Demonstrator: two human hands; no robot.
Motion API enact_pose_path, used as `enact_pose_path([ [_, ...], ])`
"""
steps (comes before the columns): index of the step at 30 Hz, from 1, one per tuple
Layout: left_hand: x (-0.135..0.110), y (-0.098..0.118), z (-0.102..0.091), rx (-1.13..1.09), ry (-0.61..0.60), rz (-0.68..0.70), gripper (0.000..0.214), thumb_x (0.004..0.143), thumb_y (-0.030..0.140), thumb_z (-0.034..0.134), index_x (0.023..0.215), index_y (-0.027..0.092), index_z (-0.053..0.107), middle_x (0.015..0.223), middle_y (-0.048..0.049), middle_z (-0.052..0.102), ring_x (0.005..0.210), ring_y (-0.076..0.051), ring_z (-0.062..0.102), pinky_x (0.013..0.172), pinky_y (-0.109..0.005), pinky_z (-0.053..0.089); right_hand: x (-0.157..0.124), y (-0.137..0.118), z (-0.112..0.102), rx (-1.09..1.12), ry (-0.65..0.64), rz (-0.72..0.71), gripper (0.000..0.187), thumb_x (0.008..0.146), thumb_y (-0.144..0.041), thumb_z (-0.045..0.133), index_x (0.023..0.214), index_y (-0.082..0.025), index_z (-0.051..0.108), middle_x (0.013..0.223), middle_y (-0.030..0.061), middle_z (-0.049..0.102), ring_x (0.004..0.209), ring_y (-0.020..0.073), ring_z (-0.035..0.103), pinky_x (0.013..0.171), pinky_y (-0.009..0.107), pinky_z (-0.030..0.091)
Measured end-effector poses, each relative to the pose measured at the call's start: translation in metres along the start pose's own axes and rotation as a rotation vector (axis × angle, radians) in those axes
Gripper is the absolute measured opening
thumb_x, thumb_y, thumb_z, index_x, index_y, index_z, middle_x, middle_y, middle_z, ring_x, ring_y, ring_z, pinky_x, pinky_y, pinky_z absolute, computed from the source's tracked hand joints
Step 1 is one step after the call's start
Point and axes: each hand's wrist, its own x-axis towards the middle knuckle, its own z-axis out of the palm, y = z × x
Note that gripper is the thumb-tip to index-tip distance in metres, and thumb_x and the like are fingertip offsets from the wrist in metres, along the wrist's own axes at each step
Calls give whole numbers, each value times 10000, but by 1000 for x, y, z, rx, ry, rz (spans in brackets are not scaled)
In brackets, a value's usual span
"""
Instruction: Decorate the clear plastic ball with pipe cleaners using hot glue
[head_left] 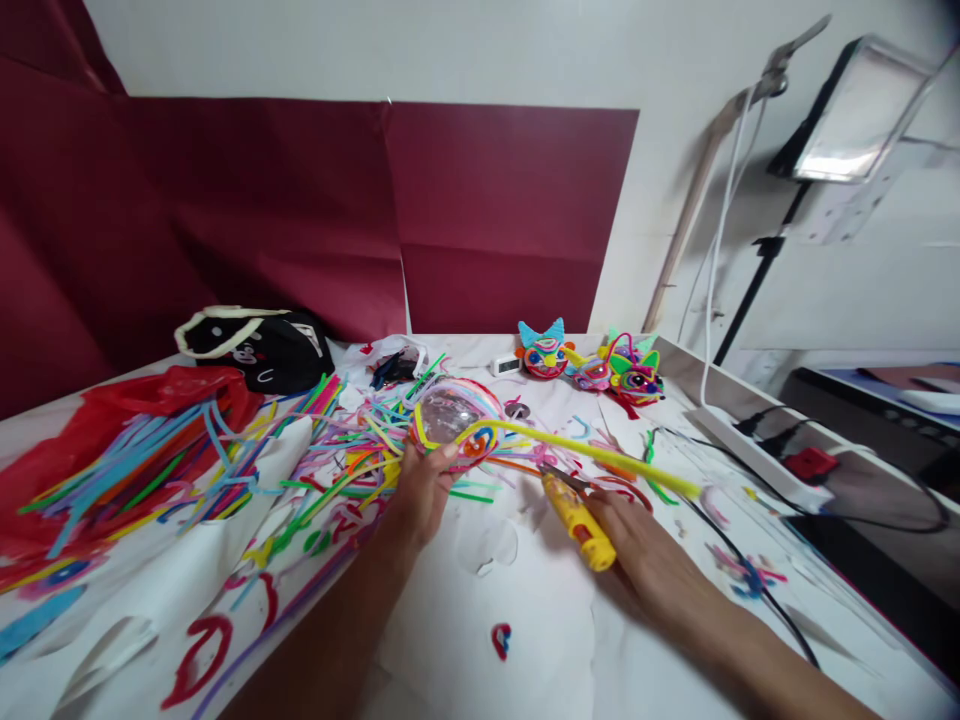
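Observation:
My left hand (pixel 429 488) grips the lower edge of a round pipe-cleaner craft piece (pixel 489 443), which has a clear plastic dome (pixel 444 412) and coloured coils along its rim. A long fuzzy yellow pipe cleaner (pixel 592 452) stretches from the piece to the right, its far end loose above the table. In my right hand (pixel 637 535) is a yellow-handled tool (pixel 576 515) with a dark metal tip, just below the yellow pipe cleaner. Its exact kind is not clear, and my fingers are partly hidden behind it. A small red and blue coil (pixel 501 640) lies nearer me.
Loose pipe cleaners (pixel 360 440) cover the table's left and middle, beside a red plastic bag (pixel 142 395) and black pouch (pixel 289 355). Finished animal-face crafts (pixel 545 358) stand at the back. A power strip (pixel 761 460) with cables and a lamp (pixel 862 110) are on the right.

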Motion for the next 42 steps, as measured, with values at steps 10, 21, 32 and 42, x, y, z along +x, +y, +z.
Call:
enact_pose_path([
  [10, -1, -2, 3, 25, 32, 1, 785, 615, 229, 808, 1333, 252, 491, 1149, -57, 725, 1113, -292, 692, 1023, -549, 536, 2, -7, 5, -137, -289, -114, 449, 857, -87, 548, 1296, -107, 641, 1215, 191, 717, 1072, 335, 686, 893, 505, 572],
  [21, 2, -15, -7, 224, 106, 71, 880, 559, 213, 845, 1359, 243, 479, 1245, -77, 661, 1230, -289, 617, 1091, -486, 484, 83, -64, -55, -185, 249, -120, 260, 984, -104, 554, 1234, -147, 609, 1246, 180, 686, 1163, 324, 585, 940, 489, 475],
  [32, 2, -18, -7, 277, 116, 71, 944, 543, 164, 823, 1409, 253, 460, 1310, -100, 617, 1273, -293, 586, 1090, -446, 485, 119, -31, -19, 302, 213, 114, 161, 1002, -252, 580, 927, -190, 708, 829, 40, 668, 689, 145, 617, 628, 253, 465],
  [42, 6, -27, -18, 359, 124, 97, 1001, 544, 185, 842, 1455, 255, 434, 1337, -106, 601, 1288, -302, 576, 1114, -433, 460, 130, -20, -4, 635, 164, 387, 83, 858, -240, 698, 797, -186, 715, 735, 24, 720, 623, 141, 614, 575, 237, 443],
])
